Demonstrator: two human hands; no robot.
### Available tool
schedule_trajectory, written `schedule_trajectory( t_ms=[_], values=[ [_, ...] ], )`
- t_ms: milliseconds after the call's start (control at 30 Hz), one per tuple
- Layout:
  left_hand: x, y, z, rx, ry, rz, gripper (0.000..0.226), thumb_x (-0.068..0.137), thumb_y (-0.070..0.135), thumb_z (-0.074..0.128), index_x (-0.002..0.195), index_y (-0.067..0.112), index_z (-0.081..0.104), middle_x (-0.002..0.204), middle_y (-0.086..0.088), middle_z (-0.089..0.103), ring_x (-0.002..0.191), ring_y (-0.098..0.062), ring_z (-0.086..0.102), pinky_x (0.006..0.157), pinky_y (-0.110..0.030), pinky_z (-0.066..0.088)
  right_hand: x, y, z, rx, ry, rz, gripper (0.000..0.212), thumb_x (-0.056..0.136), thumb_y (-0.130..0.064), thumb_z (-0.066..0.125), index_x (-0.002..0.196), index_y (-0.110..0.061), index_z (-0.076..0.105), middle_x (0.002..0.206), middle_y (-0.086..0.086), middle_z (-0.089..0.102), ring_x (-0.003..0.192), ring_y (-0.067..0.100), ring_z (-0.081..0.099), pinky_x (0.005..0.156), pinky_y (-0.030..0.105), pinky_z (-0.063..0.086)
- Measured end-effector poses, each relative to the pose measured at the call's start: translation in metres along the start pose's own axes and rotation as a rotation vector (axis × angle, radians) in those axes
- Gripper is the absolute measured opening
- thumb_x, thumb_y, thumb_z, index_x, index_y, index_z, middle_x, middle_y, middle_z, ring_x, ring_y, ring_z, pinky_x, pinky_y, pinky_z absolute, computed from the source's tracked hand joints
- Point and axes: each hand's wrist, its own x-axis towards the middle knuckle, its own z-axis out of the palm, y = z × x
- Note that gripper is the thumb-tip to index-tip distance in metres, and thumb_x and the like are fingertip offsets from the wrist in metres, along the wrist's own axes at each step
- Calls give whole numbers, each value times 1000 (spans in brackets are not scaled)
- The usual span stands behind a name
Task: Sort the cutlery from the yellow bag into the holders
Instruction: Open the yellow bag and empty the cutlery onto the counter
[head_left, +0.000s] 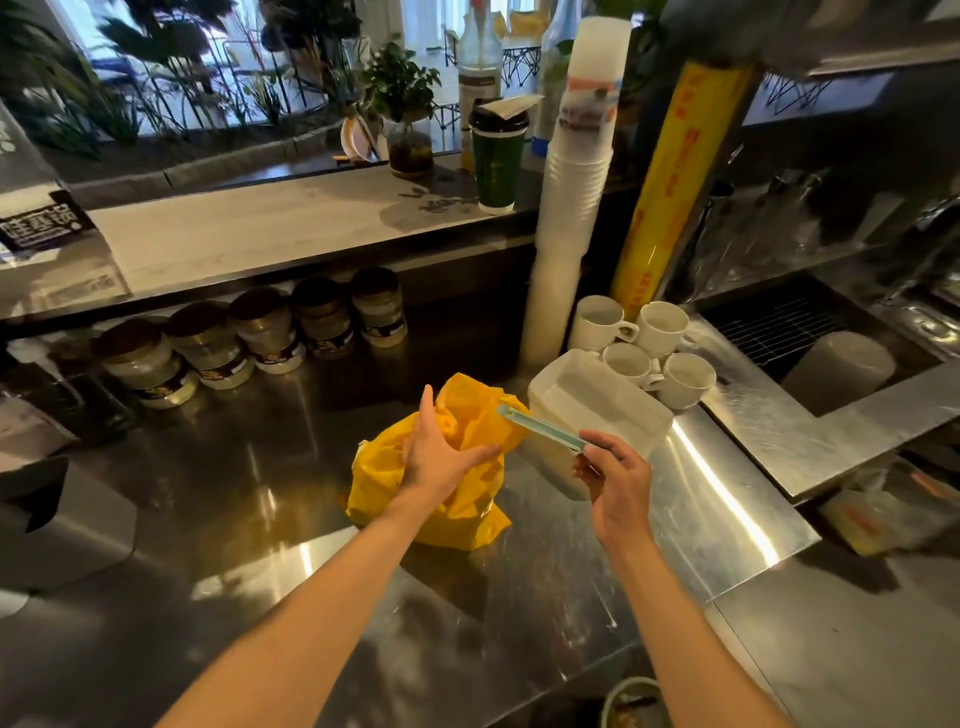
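Observation:
A crumpled yellow bag (457, 499) stands on the steel counter in the middle of the view. My left hand (441, 452) rests on its top, fingers spread and relaxed against the plastic. My right hand (613, 478) is just right of the bag and pinches one end of a pale green cutlery piece (540, 427), whose far end points up and left over the bag. Behind that piece lies a white rectangular holder (597, 405), tipped toward me. What else is inside the bag is hidden.
White mugs (644, 343) cluster behind the holder. A tall stack of plastic cups (571, 208) and a yellow roll (675, 182) stand at the back. Jars (260, 338) line the shelf's foot on the left. A sink (831, 353) opens on the right.

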Motion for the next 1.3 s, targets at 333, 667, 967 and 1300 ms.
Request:
schedule_trajectory(
  t_ms=[333,667,967,1300],
  values=[
    [11,-12,-7,-89,190,-19,28,99,30,59,76,13,59,74,-3,59,75,-19,57,63,-26,42,13,-4,-13,79,-5,40,18,94,10,55,97,0,70,95,14,68,80,19,70,75,24,60],
    [14,-23,-3,-162,211,3,35,103,33,51,75,12,56,68,-2,55,65,-13,51,62,-26,41,17,104,-47,-499,238,253,37,91,-1,67,127,-10,67,120,9,69,97,19,66,79,21,56],
    [12,-10,-19,-163,207,77,37,99,28,59,65,14,52,59,2,46,59,-9,42,55,-23,34,6,78,7,-671,-77,199,49,101,-23,58,148,-18,45,154,6,43,141,25,42,103,29,37],
    [8,0,-71,-196,307,3,35,92,37,67,68,12,64,60,3,56,61,-11,50,60,-30,42,-12,63,119,-809,-220,33,24,100,-29,60,121,-20,67,115,-8,58,111,14,57,87,28,49]
  ],
)
